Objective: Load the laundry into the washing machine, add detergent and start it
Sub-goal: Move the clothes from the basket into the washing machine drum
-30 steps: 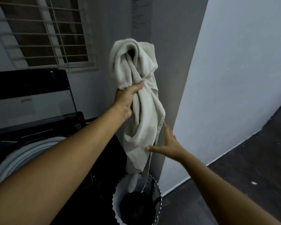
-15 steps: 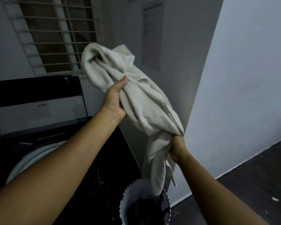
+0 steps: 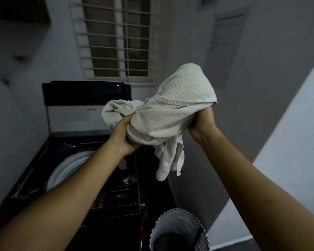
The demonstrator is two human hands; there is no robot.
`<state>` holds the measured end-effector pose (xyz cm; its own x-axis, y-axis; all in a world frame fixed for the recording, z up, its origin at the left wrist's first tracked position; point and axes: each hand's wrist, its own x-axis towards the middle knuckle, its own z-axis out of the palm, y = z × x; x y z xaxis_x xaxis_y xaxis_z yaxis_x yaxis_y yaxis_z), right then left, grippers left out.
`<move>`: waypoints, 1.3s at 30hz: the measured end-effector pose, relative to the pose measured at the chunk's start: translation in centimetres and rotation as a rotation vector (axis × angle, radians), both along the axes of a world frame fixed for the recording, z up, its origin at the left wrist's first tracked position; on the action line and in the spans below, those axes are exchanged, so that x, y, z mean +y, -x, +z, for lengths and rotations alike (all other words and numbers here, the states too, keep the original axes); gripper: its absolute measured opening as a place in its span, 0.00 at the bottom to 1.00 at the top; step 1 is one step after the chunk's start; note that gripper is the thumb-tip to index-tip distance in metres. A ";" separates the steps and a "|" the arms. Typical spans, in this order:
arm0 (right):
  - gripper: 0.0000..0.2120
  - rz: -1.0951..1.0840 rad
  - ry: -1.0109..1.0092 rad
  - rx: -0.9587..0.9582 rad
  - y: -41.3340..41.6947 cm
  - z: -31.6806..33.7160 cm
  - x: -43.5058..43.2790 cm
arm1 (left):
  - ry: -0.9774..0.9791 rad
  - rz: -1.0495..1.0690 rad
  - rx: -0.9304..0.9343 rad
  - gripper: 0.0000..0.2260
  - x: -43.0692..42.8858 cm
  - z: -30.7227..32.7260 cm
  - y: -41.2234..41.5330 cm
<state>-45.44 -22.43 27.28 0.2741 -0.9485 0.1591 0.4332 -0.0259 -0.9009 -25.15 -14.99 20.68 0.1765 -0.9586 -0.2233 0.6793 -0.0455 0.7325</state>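
- Off-white terry cloth, a towel [image 3: 170,115], is bunched into a loose bundle held in the air between both hands. One tail hangs below it, nearer the right-hand fingers.
- The left hand [image 3: 124,136] grips the bundle's left end from beneath. Its thumb lies along the cloth, and the other fingers are curled under it, out of sight.
- The right hand [image 3: 201,124] grips the right end. Its fingers are pushed up into the folds and covered, so only the heel of the palm and the wrist show.
- Below and left of the left-hand fingers stands the black top-loading washing machine [image 3: 116,196], with its lid [image 3: 87,98] raised at the back and the white drum rim [image 3: 67,165] exposed.
- Well below the right-hand fingers, beside the machine, sits a laundry basket [image 3: 179,223] with something dark inside.
- Beyond the fingers, a barred window [image 3: 116,37] is set in the grey wall.
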 end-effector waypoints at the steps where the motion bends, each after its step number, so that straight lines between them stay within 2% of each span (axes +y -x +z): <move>1: 0.21 0.029 -0.009 -0.007 -1.9 0.3 0.2 | -0.011 0.021 0.000 0.20 0.6 0.0 -1.5; 8: 0.22 0.173 -0.124 0.018 -15.2 -1.1 2.0 | -0.172 0.130 0.003 0.26 3.9 -2.5 -13.4; 12: 0.23 0.241 -0.242 0.043 -22.2 -4.1 2.7 | -0.338 0.153 -0.033 0.29 5.3 -5.6 -19.9; 17: 0.26 0.252 -0.358 0.068 -29.3 -10.3 2.6 | -0.516 0.145 -0.008 0.26 6.3 -10.4 -25.8; 21: 0.21 0.211 -0.417 0.124 -31.9 -16.7 2.0 | -0.611 0.105 0.027 0.20 5.9 -14.0 -29.0; 23: 0.16 0.182 -0.391 0.266 -31.9 -20.0 1.4 | -0.690 0.065 -0.011 0.20 5.5 -16.6 -30.4; 26: 0.14 0.247 -0.308 0.709 -30.6 -24.2 -0.1 | -0.834 -0.013 -0.161 0.17 5.2 -20.7 -31.9; 28: 0.23 0.314 -0.211 1.079 -29.6 -26.7 -1.4 | -0.907 -0.054 -0.196 0.14 5.3 -22.4 -32.0; 30: 0.33 0.363 -0.137 1.326 -29.3 -28.0 -2.5 | -0.951 -0.051 -0.222 0.13 4.7 -23.7 -32.2; 32: 0.36 0.405 -0.043 1.397 -30.0 -28.3 -3.3 | -0.940 0.023 -0.417 0.21 3.6 -25.3 -32.5; 34: 0.36 0.449 0.011 1.417 -31.1 -29.0 -3.8 | -0.840 0.022 -0.792 0.29 2.2 -26.7 -32.8; 36: 0.36 0.535 0.119 1.516 -32.5 -29.8 -3.6 | -0.684 -0.142 -1.135 0.31 0.9 -27.8 -32.9; 39: 0.41 0.698 0.235 1.638 -34.1 -32.7 -2.7 | -0.629 -0.585 -1.516 0.46 -0.7 -30.2 -33.5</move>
<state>-11.29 -25.12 -5.38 0.5738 -0.6002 -0.5572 -0.8190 -0.4254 -0.3851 8.40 -15.69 -9.57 0.2555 -0.8059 -0.5341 -0.7424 -0.5175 0.4256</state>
